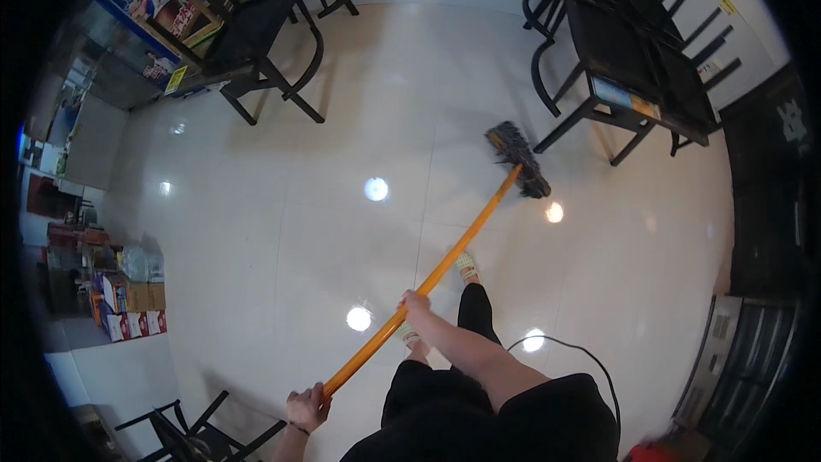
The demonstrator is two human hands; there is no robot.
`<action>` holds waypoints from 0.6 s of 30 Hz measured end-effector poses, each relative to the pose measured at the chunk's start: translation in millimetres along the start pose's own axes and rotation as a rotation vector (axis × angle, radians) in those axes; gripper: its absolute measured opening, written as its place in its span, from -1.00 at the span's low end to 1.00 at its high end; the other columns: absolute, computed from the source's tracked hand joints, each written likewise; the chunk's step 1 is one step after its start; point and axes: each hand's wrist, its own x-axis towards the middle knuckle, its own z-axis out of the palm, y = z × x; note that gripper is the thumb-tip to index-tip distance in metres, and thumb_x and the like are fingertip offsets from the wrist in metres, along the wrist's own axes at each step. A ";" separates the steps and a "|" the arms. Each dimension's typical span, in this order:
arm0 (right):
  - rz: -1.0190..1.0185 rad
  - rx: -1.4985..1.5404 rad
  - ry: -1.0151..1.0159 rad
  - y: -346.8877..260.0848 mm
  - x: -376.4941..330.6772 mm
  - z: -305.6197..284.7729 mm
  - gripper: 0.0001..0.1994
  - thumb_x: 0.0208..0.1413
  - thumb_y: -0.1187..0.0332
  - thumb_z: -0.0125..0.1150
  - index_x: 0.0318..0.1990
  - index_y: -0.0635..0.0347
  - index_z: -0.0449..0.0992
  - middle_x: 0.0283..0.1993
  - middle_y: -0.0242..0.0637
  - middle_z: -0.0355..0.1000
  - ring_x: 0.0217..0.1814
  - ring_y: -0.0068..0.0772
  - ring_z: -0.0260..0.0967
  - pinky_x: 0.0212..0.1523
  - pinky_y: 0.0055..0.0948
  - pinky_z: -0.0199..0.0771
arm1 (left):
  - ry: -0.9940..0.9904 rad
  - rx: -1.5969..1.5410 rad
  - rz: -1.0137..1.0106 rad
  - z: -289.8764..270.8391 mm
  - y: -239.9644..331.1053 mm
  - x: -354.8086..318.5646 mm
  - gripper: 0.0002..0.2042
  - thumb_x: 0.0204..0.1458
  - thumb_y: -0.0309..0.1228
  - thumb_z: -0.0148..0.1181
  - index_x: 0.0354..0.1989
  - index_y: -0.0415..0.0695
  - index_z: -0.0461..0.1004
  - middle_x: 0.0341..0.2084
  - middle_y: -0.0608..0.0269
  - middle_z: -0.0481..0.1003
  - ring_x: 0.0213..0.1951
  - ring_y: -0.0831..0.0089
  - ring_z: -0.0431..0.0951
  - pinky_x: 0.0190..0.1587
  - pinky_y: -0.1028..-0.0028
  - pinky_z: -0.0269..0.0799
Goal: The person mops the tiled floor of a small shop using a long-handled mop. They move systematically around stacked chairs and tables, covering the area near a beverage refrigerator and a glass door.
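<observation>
A mop (pixel 473 229) with a long orange-brown wooden handle slants across the view from lower left to upper right. Its shaggy dark grey head (pixel 523 162) rests on the glossy pale floor, close beside a leg of the black furniture at the right. My left hand (pixel 308 409) is closed round the top end of the handle, and a thin dark band circles that wrist. Further down the shaft, my right hand (pixel 414 304) grips it with the fingers wrapped round. My feet stand under and beside the handle, one forward of the other.
Black chairs (pixel 256 43) stand at the upper left, near a poster-covered case. Black table and chairs (pixel 616 43) fill the upper right. Cartons (pixel 135 295) sit at the left; another black chair (pixel 197 432) is lower left. A black cable (pixel 590 351) loops by my right side.
</observation>
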 end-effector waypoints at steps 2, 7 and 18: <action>-0.057 -0.004 -0.036 -52.5 44.4 -14.0 -0.90 -0.20 0.47 0.00 -0.58 0.27 0.22 -0.69 -0.20 0.18 -0.76 -0.30 0.17 -0.75 -0.38 0.26 | 0.050 -0.071 0.036 -15.3 33.9 56.4 -0.70 -0.24 -0.26 0.12 -0.32 -0.08 0.27 -0.72 0.27 0.36 -0.68 0.32 0.38 -0.59 0.35 0.24; -0.008 -0.028 -0.024 -189.8 110.6 -69.8 -0.89 -0.23 0.46 0.00 -0.52 0.30 0.24 -0.66 -0.19 0.20 -0.68 -0.29 0.23 -0.65 -0.33 0.33 | -0.347 -0.709 0.033 -61.8 123.7 193.9 -0.70 -0.12 -0.31 0.04 -0.19 -0.13 0.29 -0.60 0.18 0.39 -0.53 0.38 0.45 -0.53 0.45 0.35; -0.133 -0.228 0.112 -213.9 87.9 19.3 -0.88 -0.16 0.54 -0.12 -0.41 0.39 0.19 -0.63 -0.17 0.20 -0.69 -0.32 0.22 -0.69 -0.36 0.29 | -0.862 -1.754 -0.420 -88.8 68.1 259.8 -0.63 -0.06 -0.45 0.00 -0.04 -0.26 0.19 -0.53 0.31 0.36 -0.63 0.67 0.31 -0.61 0.72 0.24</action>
